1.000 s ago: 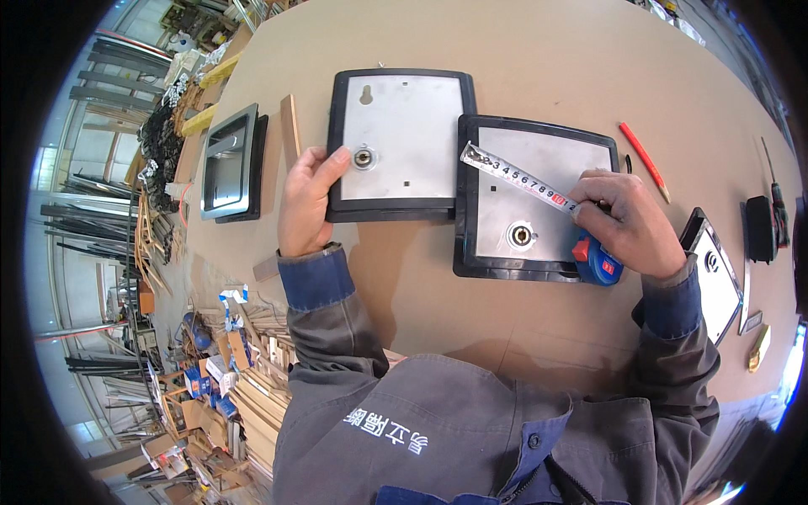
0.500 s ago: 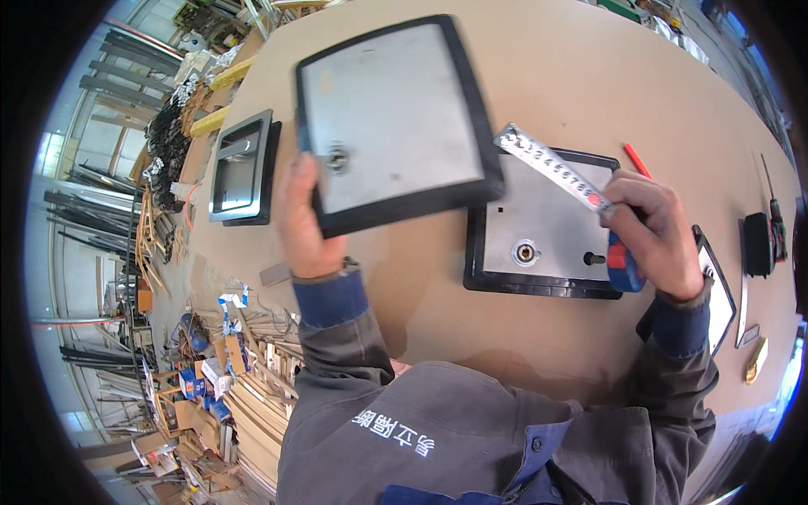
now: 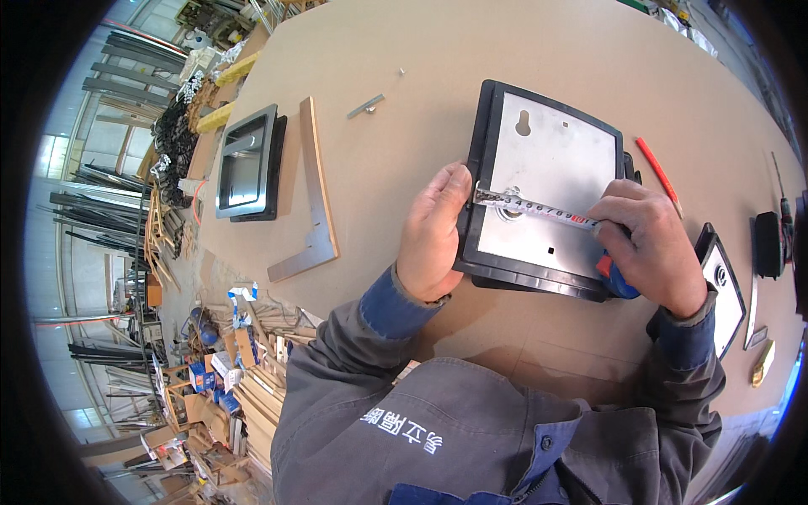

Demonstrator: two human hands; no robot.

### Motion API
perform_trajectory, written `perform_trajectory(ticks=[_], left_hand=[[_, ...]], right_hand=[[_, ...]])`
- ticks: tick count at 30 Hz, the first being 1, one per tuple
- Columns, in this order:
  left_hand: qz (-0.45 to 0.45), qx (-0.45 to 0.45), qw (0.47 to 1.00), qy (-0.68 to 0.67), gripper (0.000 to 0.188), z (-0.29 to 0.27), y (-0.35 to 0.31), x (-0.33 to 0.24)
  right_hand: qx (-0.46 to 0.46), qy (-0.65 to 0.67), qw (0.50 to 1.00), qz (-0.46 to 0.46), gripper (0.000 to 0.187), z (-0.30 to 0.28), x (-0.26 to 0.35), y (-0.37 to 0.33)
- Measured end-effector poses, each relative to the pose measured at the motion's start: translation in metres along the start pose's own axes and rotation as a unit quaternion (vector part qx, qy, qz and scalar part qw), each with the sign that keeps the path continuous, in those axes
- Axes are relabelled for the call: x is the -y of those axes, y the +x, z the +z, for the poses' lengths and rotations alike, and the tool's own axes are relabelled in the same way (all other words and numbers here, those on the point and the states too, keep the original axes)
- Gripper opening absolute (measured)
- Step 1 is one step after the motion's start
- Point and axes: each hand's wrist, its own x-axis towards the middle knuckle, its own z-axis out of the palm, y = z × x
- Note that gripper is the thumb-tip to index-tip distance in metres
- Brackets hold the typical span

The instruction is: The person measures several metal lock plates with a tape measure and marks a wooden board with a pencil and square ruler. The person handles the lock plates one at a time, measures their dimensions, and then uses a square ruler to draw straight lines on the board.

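A silvery metal panel with a black frame (image 3: pixel 564 172) lies over a second black-framed panel, of which only dark edges show. My left hand (image 3: pixel 433 236) grips the panel's left edge, the thumb at the rim and the other fingers partly hidden. Across the plate stretches the blade of a tape measure (image 3: pixel 539 206), its end hook by the left frame edge near my left thumb. My right hand (image 3: pixel 646 240) is closed round the blue and red tape case, pinching the blade near the panel's right side. The blade passes over a round fitting, below a keyhole-shaped slot.
Left on the brown tabletop (image 3: pixel 404 50) are a grey framed tray-like piece (image 3: pixel 247 164) and a carpenter's square (image 3: pixel 316 194). A small metal strip (image 3: pixel 366 106) lies further off. To the right are a red pencil (image 3: pixel 659 175), another framed panel (image 3: pixel 722 286) and a black block (image 3: pixel 767 244).
My left hand has brought the raised panel down and right onto the other one. The tape blade now lies across it. The square and small strip have come into view.
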Motion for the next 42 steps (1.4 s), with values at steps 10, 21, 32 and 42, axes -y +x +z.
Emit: perform_trajectory(ticks=[10, 21, 32, 42], left_hand=[[-0.004, 0.006, 1.0, 0.017, 0.041, -0.003, 0.001, 0.003], [-0.004, 0.011, 1.0, 0.027, 0.044, -0.007, 0.003, 0.005], [-0.002, 0.018, 0.999, 0.038, 0.046, -0.011, 0.004, 0.006], [-0.004, -0.001, 0.999, 0.033, 0.039, -0.007, 0.005, 0.006]], right_hand=[[0.004, -0.001, 0.999, 0.032, 0.014, 0.006, -0.002, 0.002], [0.01, 0.006, 0.999, 0.039, 0.015, 0.007, -0.003, 0.003], [0.021, -0.007, 0.998, 0.066, 0.017, 0.007, -0.001, 0.004], [0.015, -0.004, 0.999, 0.031, 0.016, 0.007, -0.006, 0.002]])
